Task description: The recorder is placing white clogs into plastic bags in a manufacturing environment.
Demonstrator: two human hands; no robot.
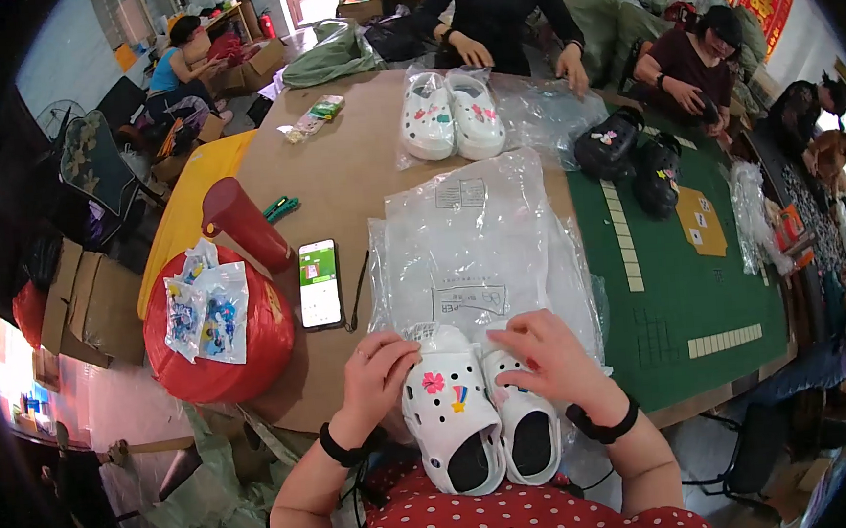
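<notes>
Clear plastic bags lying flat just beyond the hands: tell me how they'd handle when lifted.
The clear plastic bags will probably flop, since they look thin and wrinkled. They are likely light, lying flat without visible bulk. Being glossy and overlapping, they may slide against one another.

- Looks like a small packing workshop: people are working around one big brown board-topped table (334, 177).
- White perforated clogs with coloured charms (442, 420) are resting at its near edge; a second white charmed pair (478, 140) is sitting in clear plastic.
- Flat stack of clear printed plastic bags (470, 236) is covering mid-table.
- Bulky green sacks (587, 12) are standing piled behind a person in a black top (503, 8).
- Person in a blue sleeveless top (166, 74) is sitting by a brown cardboard box (253, 72).
- Clear sachets of small blue pieces (221, 319) are lying on a round red plastic-wrapped bundle (271, 358).
</notes>
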